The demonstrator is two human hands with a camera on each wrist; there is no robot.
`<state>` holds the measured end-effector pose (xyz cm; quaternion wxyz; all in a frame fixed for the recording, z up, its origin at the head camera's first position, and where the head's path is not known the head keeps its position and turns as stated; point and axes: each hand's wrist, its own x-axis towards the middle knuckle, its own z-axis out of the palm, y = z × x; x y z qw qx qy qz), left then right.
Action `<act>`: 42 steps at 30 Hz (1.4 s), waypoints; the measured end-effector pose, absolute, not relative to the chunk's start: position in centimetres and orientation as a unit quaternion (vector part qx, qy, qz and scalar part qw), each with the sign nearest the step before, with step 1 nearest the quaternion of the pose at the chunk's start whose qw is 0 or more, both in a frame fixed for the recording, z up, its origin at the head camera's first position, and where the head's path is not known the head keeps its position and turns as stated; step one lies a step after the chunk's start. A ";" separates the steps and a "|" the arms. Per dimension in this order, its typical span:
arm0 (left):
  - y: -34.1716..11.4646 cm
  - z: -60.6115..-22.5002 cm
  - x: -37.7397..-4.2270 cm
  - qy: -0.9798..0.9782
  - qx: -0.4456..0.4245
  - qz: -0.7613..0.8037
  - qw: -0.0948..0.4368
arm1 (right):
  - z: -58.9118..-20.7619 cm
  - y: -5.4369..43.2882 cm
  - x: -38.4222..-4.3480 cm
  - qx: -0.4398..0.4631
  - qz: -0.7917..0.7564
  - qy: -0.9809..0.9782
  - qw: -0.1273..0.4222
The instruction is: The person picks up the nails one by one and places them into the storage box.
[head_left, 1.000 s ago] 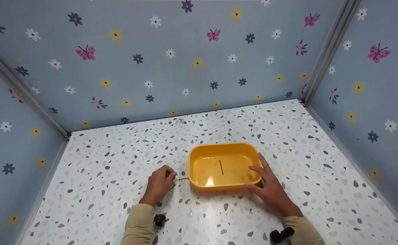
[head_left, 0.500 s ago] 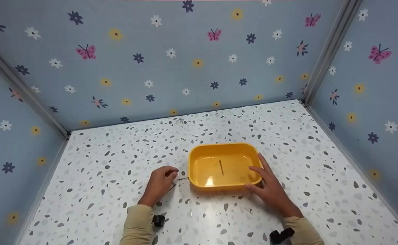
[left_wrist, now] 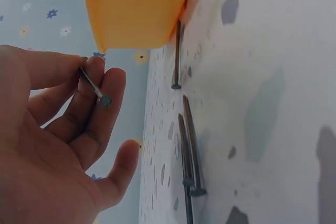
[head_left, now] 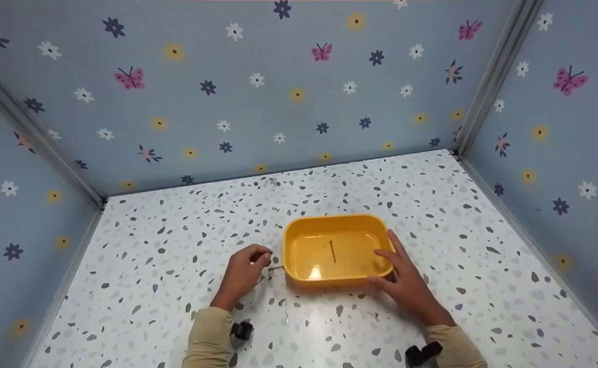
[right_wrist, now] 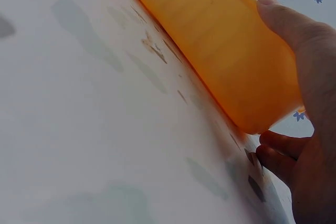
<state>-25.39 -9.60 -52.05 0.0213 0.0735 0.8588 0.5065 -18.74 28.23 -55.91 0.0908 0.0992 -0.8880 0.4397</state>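
My left hand (head_left: 242, 276) is just left of a yellow plastic container (head_left: 335, 226). In the left wrist view, its thumb and fingertips pinch a small metal nail (left_wrist: 93, 84), head pointing outward. Below that hand several nails (left_wrist: 194, 153) lie on the table. Another nail (left_wrist: 177, 59) lies closer, its tip against or beneath the container. Inside the container a single nail (head_left: 332, 252) rests on the floor. My right hand (head_left: 410, 286) grips the container's right end, its thumb at the near side and a finger over the rim.
The speckled white table (head_left: 176, 230) is bounded by blue flowered panels (head_left: 258, 102) at the back and both sides. Grey metal posts (head_left: 493, 82) stand at the corners. Black straps with camera mounts (head_left: 423, 353) are on both wrists.
My left hand has shifted slightly right, toward the container, with the nail pinched. The right hand and container have stayed in place.
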 end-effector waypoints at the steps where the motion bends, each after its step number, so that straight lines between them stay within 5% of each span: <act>1: -9.5 -52.0 -25.4 0.854 0.067 0.515 0.028 | -55.9 28.2 -18.7 0.099 0.439 -0.888 0.091; 14: -9.2 -51.5 -24.9 0.724 0.036 0.683 0.093 | -55.8 28.2 -18.8 0.095 0.444 -0.887 0.085; 42: -7.7 -50.2 -25.1 0.640 0.003 0.765 0.069 | -55.9 28.2 -18.8 0.097 0.437 -0.890 0.089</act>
